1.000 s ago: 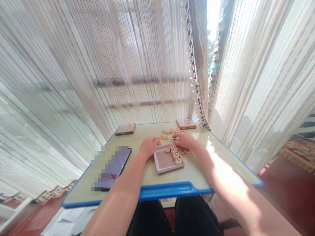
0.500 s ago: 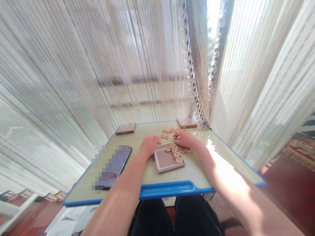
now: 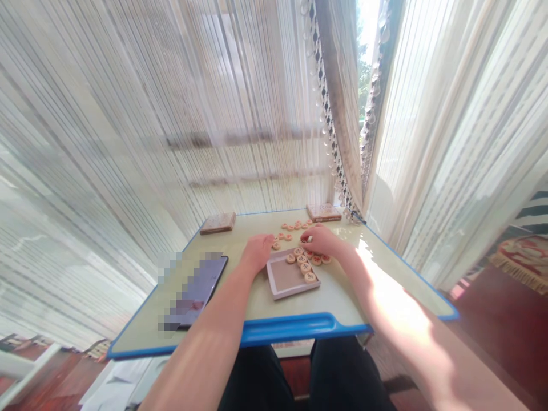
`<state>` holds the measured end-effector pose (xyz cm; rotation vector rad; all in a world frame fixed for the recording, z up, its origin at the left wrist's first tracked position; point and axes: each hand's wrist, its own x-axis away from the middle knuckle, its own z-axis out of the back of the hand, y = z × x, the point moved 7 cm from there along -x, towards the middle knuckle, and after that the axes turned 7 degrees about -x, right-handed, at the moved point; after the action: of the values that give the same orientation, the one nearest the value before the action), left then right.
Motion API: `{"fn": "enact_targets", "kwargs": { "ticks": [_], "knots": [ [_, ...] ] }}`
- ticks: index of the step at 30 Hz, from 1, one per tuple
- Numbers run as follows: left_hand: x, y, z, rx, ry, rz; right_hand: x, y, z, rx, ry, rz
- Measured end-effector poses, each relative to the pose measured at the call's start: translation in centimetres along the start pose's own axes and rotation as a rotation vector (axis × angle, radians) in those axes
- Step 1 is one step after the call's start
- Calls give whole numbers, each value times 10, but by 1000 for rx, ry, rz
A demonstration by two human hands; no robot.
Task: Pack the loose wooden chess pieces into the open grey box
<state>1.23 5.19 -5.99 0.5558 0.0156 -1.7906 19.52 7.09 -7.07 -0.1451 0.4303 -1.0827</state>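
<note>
- Round pieces (image 3: pixel 305 267), seen in the head view, lie both in a shallow tray (image 3: pixel 293 294) and loose around it, toward the middle of the tabletop (image 3: pixel 342 299); being discs, they have no long axis.
- The right hand (image 3: pixel 314 240) is over the tabletop just beyond the tray's far right corner; its fingers are bent, with one dark-marked piece (image 3: pixel 303 240) at their tips, on the side facing the left hand (image 3: pixel 261 249). Whether they grip it, I cannot tell.
- The left hand is by the tray's far left corner, fingers close together, a piece (image 3: pixel 276 246) just beside the tips; any hold is hidden. The right hand is nearer the dark-marked piece.
- In the tray, pieces run from the far edge to the near right corner, leaving the left part bare.
- Red-marked pieces (image 3: pixel 317 260) lie under the right wrist, outside the tray's right edge; a loose row (image 3: pixel 297 225) lies toward the far edge.
- A flat box (image 3: pixel 218 223) lies at the far left corner, another box (image 3: pixel 324 213) along the far edge, and a tablet (image 3: pixel 210 281) toward the left edge, all clear of the fingers.
</note>
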Motion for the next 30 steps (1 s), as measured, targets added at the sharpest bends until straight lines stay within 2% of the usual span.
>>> {"fn": "enact_targets", "kwargs": {
  "ticks": [3, 6, 8, 10, 13, 16, 25, 30],
  "knots": [
    [1, 0, -1, -10, -11, -3, 0, 2, 3, 17, 9, -45],
    [1, 2, 0, -29, 4, -21, 2, -2, 15, 8, 88, -72],
    [1, 6, 1, -38, 31, -73, 5, -14, 25, -43, 161, -16],
    [2, 10, 3, -29, 58, -130, 9, -33, 31, -126, 183, 101],
    [2, 12, 3, -2, 53, -158, 16, -58, 30, -187, 113, 236],
    [2, 14, 0, 22, 23, -166, 19, -69, 23, -141, 29, 251],
    [8, 21, 4, 58, 43, -170, 24, -73, 15, -2, -1, 217],
    [10, 26, 4, 52, 16, -206, 22, -72, 10, 58, -12, 189]
  ]
}}
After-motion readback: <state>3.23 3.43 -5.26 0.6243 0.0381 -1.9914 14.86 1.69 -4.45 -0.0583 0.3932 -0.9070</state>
